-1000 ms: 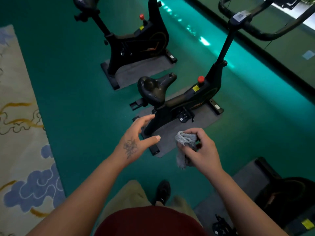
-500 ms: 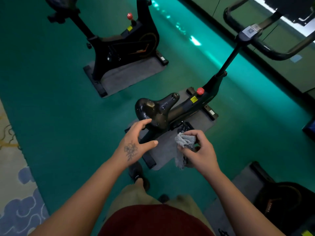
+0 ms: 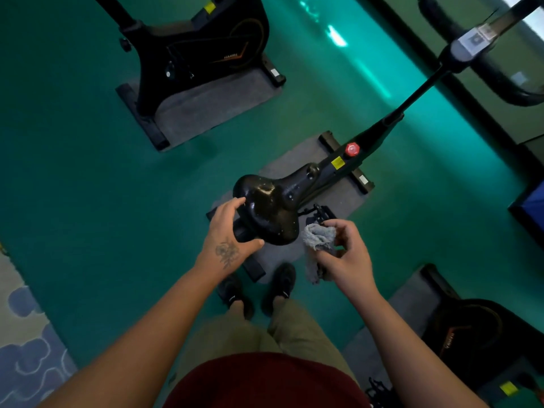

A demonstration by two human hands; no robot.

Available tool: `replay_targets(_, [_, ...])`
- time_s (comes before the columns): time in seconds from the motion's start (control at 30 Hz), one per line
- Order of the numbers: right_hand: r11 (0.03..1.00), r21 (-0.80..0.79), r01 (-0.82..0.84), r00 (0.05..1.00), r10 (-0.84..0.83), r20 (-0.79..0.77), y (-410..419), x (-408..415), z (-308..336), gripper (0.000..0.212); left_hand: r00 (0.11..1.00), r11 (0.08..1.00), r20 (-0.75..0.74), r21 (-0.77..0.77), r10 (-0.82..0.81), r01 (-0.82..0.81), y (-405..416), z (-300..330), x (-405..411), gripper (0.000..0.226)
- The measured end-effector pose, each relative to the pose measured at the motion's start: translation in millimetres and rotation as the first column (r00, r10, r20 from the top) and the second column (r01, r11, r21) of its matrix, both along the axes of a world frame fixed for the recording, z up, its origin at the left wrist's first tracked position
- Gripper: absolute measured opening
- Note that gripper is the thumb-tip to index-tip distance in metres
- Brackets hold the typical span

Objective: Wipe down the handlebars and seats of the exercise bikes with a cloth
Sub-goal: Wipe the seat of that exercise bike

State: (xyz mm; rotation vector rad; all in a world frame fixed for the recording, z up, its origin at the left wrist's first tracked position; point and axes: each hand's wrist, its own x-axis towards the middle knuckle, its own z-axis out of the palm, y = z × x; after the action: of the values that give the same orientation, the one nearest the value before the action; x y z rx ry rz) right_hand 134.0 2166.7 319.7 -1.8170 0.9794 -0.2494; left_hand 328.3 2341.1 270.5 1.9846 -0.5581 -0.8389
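**Hands at the saddle, cloth bunched in the right**

The right hand (image 3: 348, 257) has its fingers and thumb curled round a grey cloth (image 3: 318, 241), which is bunched at the fingertips with a tail hanging down below the palm. The left hand (image 3: 228, 237) sits level with it, fingers bent in a wide claw; its thumb touches the rear edge of the black seat (image 3: 272, 207) and its fingertips lie at the seat's left side, though whether it truly grips cannot be told.

The seat lies between the two hands and just beyond them, the cloth just beside its right rear edge. It is glossy and flecked with pale specks.

Farther out from the right hand, a red knob (image 3: 352, 149) sits on the bike frame (image 3: 379, 131), and the handlebars (image 3: 482, 72) curve past the stem, well apart from both hands.

Beyond the left hand, a second bike (image 3: 203, 54) stands on a grey mat (image 3: 212, 104) on the green floor (image 3: 73, 172).
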Motion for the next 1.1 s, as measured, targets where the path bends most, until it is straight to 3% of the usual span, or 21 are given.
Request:
replay_targets(0.33, [0.994, 0.076, -0.073, 0.997, 0.076, -0.032, -38.4, 34.1, -35.3, 0.042, 0.986, 0.987, -0.055, 0.046, 0.156, -0.154, -25.9, -39.0, 14.4, 0.132])
replay_targets(0.63, [0.995, 0.089, -0.055, 0.998, 0.056, -0.015, -69.5, 62.4, -57.8, 0.041, 0.991, 0.985, 0.061, 0.117, 0.123, -0.129, -48.4, -46.2, 17.2, 0.125])
replay_targets(0.83, [0.997, -0.040, -0.059, 0.998, 0.059, 0.013, -91.9, 77.9, -62.1, 0.022, 0.990, 0.986, 0.065, 0.101, 0.128, -0.134, -45.1, -50.9, 15.2, 0.123])
replay_targets(0.93, [0.970, -0.152, -0.188, 0.982, 0.188, -0.016, -97.9, 97.4, -61.9, 0.018, 0.990, 0.988, 0.058, 0.078, 0.130, -0.134, -42.4, -51.3, 14.3, 0.121])
replay_targets(1.1, [0.777, -0.382, -0.500, 0.864, 0.481, -0.151, -92.9, 164.8, -61.6, 0.023, 0.990, 0.990, 0.060, 0.049, 0.129, -0.132, -40.5, -55.0, 13.8, 0.120])
